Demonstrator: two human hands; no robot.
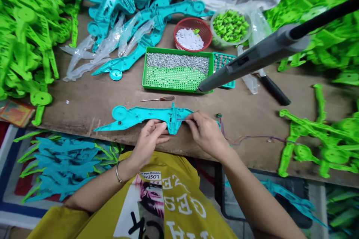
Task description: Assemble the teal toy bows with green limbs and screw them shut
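Note:
A long blue plastic part [148, 112] lies near the table's front edge, its inner side facing up. My left hand [151, 136] is at its lower edge, thumb and fingers closed on it. My right hand [206, 130] pinches thin wires [181, 120] over the right half of the part and covers some of it. From there the wires run right to a small dark connector piece [219, 115] and across the table. Just above the part lies a screwdriver [166, 99] with a reddish handle.
A green tray [179, 89] of screws, a red basket [207, 36] and a tub of green pieces [230, 26] stand behind. A grey electric screwdriver [252, 54] hangs over the tray. Green parts [25, 26] are heaped left and right; a black-handled tool [273, 89] lies right.

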